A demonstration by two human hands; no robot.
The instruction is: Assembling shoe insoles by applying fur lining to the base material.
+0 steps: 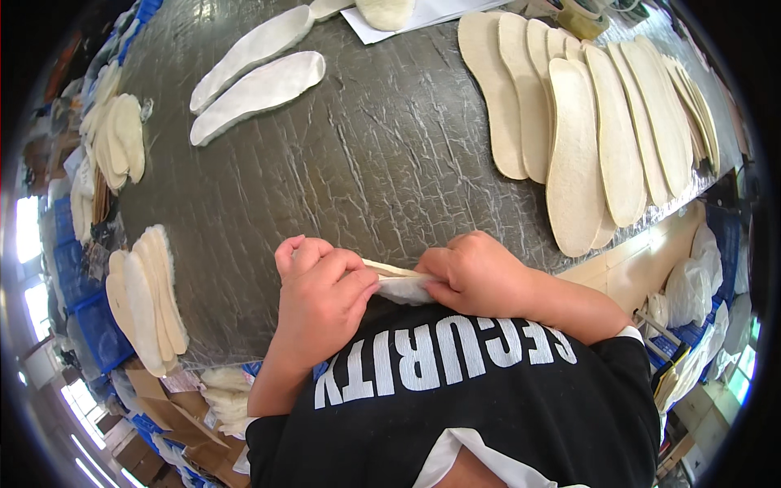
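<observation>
Close to my body, at the near edge of the table, a pair of insoles or one folded insole (404,288) is held edge-on between my hands. It has a cream upper edge and white fleece beneath; I cannot tell whether it is one piece or two layers. My left hand (321,281) pinches its left end, thumb and fingers pressed together. At the other end the curled fingers of my right hand (474,275) grip it. Both ends are covered by my fingers. Farther off to the left lie two white insoles (259,96), side by side.
Crinkled dark sheeting covers the table (366,163). Overlapping cream insoles (573,154) fan out at right. More insoles (146,305) are stacked at the near left, others (118,142) at the far left. White paper (431,14) lies at the back. A cardboard box (175,419) stands below the left edge.
</observation>
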